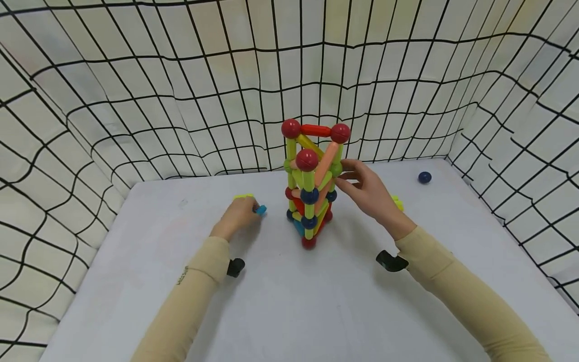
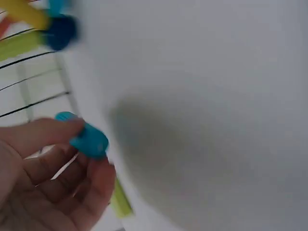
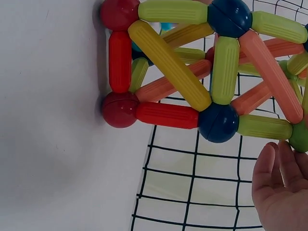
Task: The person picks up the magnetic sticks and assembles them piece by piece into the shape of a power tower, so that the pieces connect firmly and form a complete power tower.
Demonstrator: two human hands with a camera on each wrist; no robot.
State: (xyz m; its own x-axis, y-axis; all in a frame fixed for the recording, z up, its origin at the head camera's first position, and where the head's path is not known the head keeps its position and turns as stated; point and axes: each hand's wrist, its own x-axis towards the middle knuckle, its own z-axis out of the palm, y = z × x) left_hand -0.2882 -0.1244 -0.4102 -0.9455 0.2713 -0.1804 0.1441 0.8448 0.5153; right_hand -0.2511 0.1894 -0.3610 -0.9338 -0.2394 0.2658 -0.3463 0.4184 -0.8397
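Note:
A tower of magnetic sticks and balls (image 1: 309, 196) stands upright on the white table, with red balls at its top corners. To its left, my left hand (image 1: 237, 216) pinches a short blue magnetic stick (image 2: 90, 139) between thumb and fingers, just above the table. My right hand (image 1: 368, 193) is at the tower's right side, its fingertips against a green ball (image 3: 300, 135) partway up. In the right wrist view its fingers look fairly straight. The ball's far side is hidden.
A yellow-green stick (image 2: 121, 199) lies beyond my left hand, and yellow-green pieces (image 1: 398, 202) lie behind the right wrist. A loose dark blue ball (image 1: 424, 177) sits at the table's back right. Black netting over white walls (image 1: 217, 100) encloses the table.

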